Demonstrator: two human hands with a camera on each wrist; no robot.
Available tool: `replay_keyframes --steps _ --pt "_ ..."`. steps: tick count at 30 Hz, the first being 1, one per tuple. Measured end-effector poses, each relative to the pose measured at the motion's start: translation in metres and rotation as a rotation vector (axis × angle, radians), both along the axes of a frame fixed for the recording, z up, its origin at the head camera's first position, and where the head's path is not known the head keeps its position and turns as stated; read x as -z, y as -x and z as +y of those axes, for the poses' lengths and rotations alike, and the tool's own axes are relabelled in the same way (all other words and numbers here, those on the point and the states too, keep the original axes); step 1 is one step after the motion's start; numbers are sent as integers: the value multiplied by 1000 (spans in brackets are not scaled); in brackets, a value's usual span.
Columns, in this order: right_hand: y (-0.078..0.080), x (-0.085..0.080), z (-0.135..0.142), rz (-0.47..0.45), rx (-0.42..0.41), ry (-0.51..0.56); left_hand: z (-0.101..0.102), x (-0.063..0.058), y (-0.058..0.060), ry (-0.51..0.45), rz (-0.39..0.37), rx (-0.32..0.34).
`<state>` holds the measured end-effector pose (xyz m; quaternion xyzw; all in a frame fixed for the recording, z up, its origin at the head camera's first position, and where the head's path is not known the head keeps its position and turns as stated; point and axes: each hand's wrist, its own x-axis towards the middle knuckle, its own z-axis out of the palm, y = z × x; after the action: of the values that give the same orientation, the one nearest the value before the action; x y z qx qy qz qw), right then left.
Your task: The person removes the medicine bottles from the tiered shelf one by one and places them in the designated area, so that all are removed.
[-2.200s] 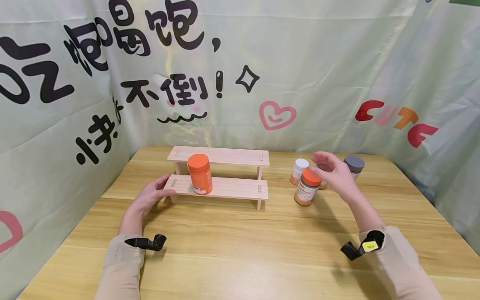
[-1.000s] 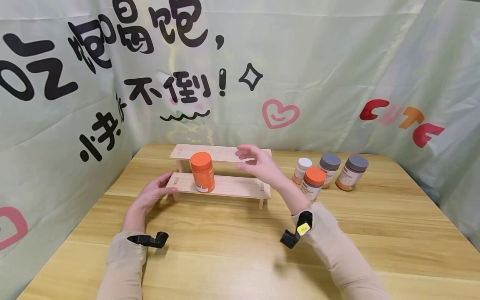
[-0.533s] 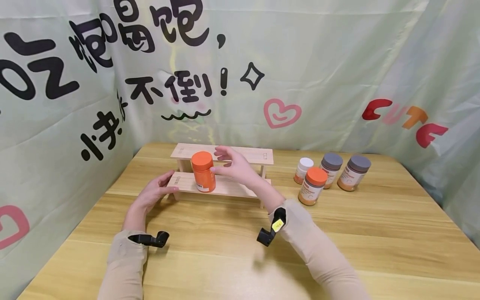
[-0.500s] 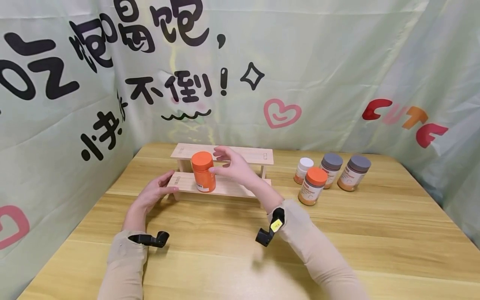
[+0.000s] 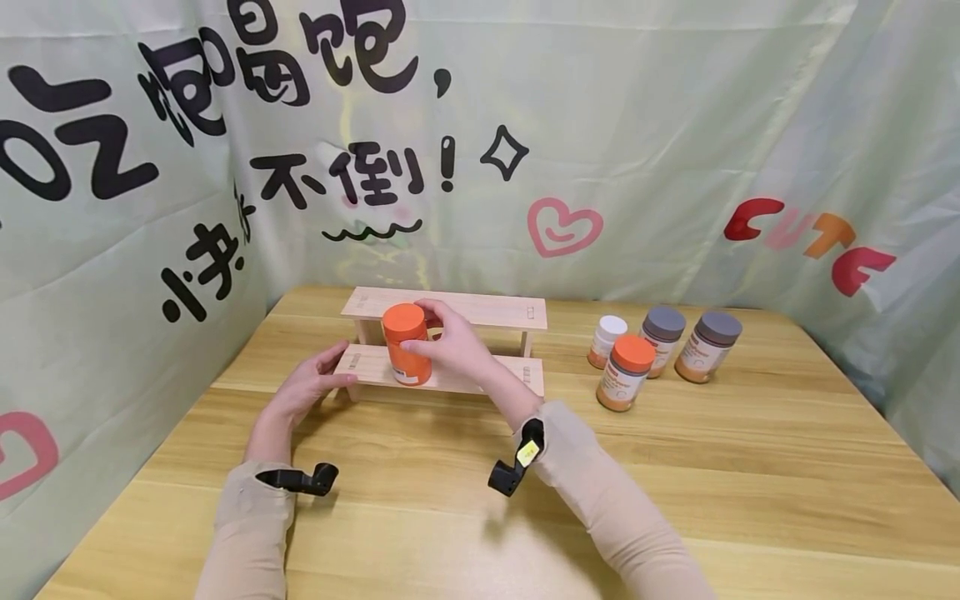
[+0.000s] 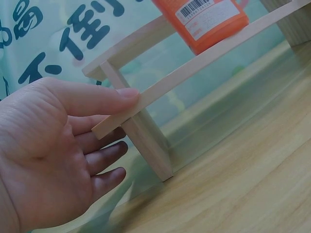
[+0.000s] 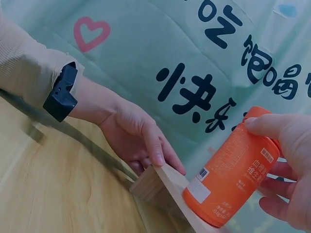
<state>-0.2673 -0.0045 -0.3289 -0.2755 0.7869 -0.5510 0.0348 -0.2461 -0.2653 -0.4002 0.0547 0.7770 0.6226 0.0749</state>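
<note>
A two-step wooden shelf (image 5: 367, 363) stands on the table, its upper board behind the lower one. My left hand (image 5: 303, 386) holds the left end of the lower board; in the left wrist view the thumb lies along the board's edge and the fingers pass beneath and behind it. An orange bottle (image 5: 408, 367) with an orange lid stands on that lower board, left of its middle. Around the bottle's upper part my right hand (image 5: 456, 346) has its thumb at the front and fingers behind, as the right wrist view shows too. Some fingertips are hidden.
To the right on the wooden table (image 5: 420, 483) stand a white-capped bottle (image 5: 606, 337), an orange-lidded jar (image 5: 622, 383) and two grey-lidded jars, one of them the outer jar (image 5: 705, 350). A printed curtain (image 5: 645, 150) hangs behind the table.
My right hand has moved left from above the jars, across the shelf, and now grips the orange bottle. The left hand keeps its hold on the shelf's end.
</note>
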Motion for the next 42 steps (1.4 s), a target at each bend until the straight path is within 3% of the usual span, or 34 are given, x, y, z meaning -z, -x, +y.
replay_keyframes --steps 14,25,33,42 --pt "0 -4 -2 44 6 -72 -1 3 0 6 6 -3" --pt "-6 -7 8 108 16 -61 -1 2 0 11 8 3" --pt "-15 -15 26 85 30 -51 0 0 -1 -4 7 9" --pt "-16 -14 58 111 52 -70 1 1 0 6 8 4"
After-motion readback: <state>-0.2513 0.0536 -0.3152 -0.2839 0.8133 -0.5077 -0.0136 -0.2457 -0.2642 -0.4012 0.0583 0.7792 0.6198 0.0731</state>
